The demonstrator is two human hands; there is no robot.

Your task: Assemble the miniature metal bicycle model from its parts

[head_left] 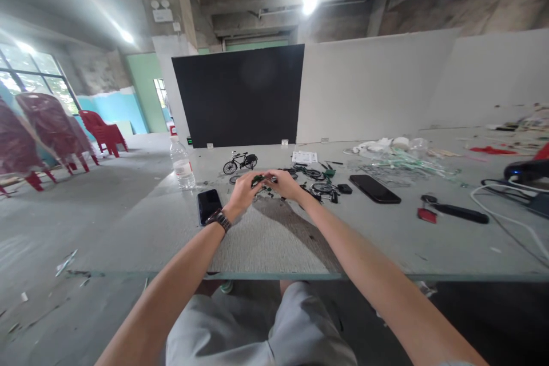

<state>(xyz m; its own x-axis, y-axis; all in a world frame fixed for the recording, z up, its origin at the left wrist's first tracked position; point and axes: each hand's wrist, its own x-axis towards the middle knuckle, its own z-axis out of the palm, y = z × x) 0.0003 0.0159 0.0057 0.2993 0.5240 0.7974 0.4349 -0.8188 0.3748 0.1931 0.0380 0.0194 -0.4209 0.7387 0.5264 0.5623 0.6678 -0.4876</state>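
Above the table, my left hand (pixel 242 191), with a watch (pixel 219 219) at its wrist, has its fingers closed on a small dark-green part (pixel 257 180). My right hand (pixel 283 184) meets it fingertip to fingertip, pinched at the same part, whose exact kind is too small to make out. Behind my hands a black model bicycle (pixel 240 163) stands upright. Beneath and to the right lie loose small green and black pieces and model wheels (pixel 322 188), partly hidden by my hands. A printed sheet (pixel 304 157) lies farther back.
A water bottle (pixel 182 164) and a phone (pixel 209 206) are on the left. To the right lie a larger phone (pixel 374 189), a black-handled tool (pixel 458 213), crumpled plastic (pixel 394 163) and a white cable (pixel 506 214). A black panel (pixel 240 97) stands behind the table.
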